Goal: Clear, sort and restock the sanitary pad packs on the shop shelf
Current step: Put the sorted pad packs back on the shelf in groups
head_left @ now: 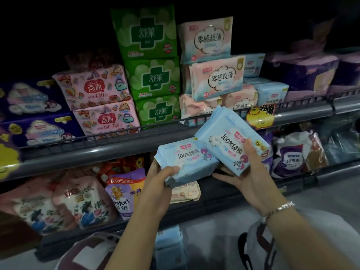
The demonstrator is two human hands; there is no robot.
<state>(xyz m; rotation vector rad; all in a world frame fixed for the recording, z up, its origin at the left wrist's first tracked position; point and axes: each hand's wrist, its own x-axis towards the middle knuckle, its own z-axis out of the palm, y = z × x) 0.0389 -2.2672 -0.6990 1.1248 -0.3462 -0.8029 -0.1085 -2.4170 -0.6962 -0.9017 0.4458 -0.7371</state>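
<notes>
Fingers [171, 170] curled round one soft blue pack [187, 160], other hand [247, 172] gripping another pack [231, 141]. Light, squashy, slippery; best held by edges.

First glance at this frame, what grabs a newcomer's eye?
Two light blue pad packs held in front of the shelf rail: the left hand grips the lower pack, the right hand holds the tilted pack. Behind them, a green pack stack towers mid-shelf, pink packs to its left.
</notes>
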